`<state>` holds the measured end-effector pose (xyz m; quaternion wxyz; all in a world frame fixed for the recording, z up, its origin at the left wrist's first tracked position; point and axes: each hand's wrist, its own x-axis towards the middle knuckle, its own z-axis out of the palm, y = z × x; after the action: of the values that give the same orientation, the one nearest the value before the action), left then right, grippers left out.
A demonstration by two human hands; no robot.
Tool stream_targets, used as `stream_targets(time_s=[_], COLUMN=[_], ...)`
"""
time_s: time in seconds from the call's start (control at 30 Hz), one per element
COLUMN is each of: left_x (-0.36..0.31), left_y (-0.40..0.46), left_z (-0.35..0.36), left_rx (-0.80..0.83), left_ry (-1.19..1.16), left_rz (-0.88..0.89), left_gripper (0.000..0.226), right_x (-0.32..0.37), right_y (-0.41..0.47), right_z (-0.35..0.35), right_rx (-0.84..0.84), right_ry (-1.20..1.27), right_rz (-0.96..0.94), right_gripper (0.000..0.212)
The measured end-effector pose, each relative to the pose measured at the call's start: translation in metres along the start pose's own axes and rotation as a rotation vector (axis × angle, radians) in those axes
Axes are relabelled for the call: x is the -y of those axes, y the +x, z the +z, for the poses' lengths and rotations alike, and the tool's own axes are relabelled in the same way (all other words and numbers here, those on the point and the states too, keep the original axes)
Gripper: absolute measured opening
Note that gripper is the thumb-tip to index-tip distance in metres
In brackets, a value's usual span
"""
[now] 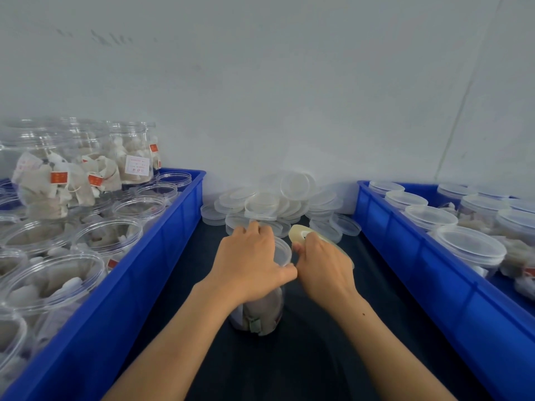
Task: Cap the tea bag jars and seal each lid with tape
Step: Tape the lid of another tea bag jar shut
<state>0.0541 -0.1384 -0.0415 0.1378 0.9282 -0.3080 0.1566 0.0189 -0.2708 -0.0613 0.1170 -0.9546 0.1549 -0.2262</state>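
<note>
A clear jar of tea bags [262, 314] stands on the dark table in front of me, with a clear lid [283, 250] on top. My left hand [252, 264] lies over the lid, fingers curled around its rim and thumb at its right edge. My right hand [321, 264] grips a roll of clear tape [301, 233] just right of the lid, close to my left thumb. Any tape strip between roll and lid is too faint to see.
A pile of loose clear lids [278, 201] sits against the wall behind the jar. A blue bin [162, 250] on the left holds several open jars of tea bags. Another blue bin [411, 250] on the right holds several capped jars.
</note>
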Motion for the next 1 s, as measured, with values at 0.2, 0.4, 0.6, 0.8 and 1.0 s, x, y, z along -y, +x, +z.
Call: stream_targets(time_s=[0.2, 0.4, 0.6, 0.8, 1.0], left_x=[0.001, 0.002, 0.012, 0.013, 0.012], left_y=[0.003, 0.004, 0.015, 0.039, 0.048], left_z=[0.000, -0.001, -0.013, -0.019, -0.018], left_rx=[0.010, 0.012, 0.122, 0.268, 0.317], left_ry=[0.008, 0.018, -0.148, -0.200, -0.201], left_rz=[0.005, 0.016, -0.040, -0.040, -0.022], left_gripper=[0.057, 0.056, 0.048, 0.043, 0.032], right_x=[0.002, 0.003, -0.017, -0.028, -0.032], right_y=[0.005, 0.005, -0.002, -0.009, -0.005], right_z=[-0.004, -0.010, -0.010, -0.008, -0.003], right_rx=[0.097, 0.125, 0.181, 0.158, 0.139], right_ry=[0.040, 0.069, 0.313, 0.335, 0.541], right_rz=[0.023, -0.032, -0.048, 0.013, 0.105], right_gripper=[0.021, 0.037, 0.032, 0.030, 0.033])
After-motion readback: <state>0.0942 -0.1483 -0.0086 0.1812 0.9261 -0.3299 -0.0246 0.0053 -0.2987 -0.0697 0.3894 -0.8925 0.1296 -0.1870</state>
